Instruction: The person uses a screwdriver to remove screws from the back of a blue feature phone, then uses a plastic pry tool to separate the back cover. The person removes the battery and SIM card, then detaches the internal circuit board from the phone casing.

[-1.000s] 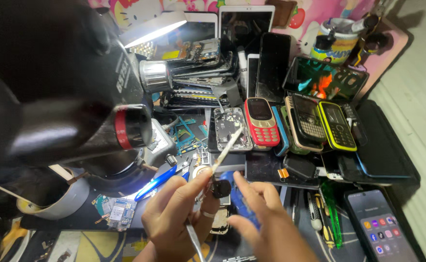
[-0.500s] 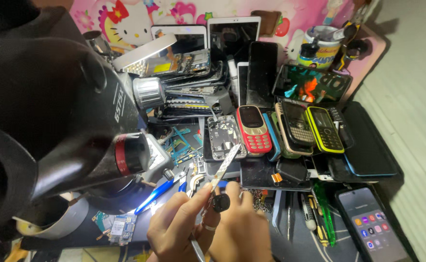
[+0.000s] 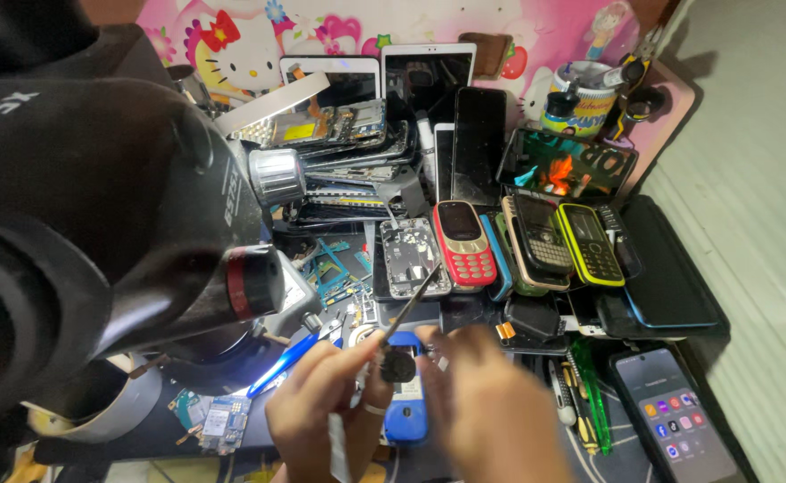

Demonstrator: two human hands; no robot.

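My left hand (image 3: 321, 416) grips a thin metal tool (image 3: 415, 300) whose tip points up and right toward an opened phone back (image 3: 408, 258). A small black round part (image 3: 399, 365) sits at my left thumb, just above a blue phone (image 3: 406, 416) that lies between both hands. My right hand (image 3: 491, 416) is blurred with motion; its fingertips are close to the black part and the blue phone, and its grip is unclear. A ring shows on a left finger.
A large black microscope (image 3: 98, 233) fills the left. Red (image 3: 463, 243), black (image 3: 540, 241) and yellow-green (image 3: 590, 243) keypad phones lie behind the hands. A lit smartphone (image 3: 675, 416) is at the right front, with tablets (image 3: 429, 76) and circuit boards at the back.
The view has tilted and moved closer to the bench. My hands stayed over the blue phone; the right hand has moved and is now blurred. The tool still points up-right.
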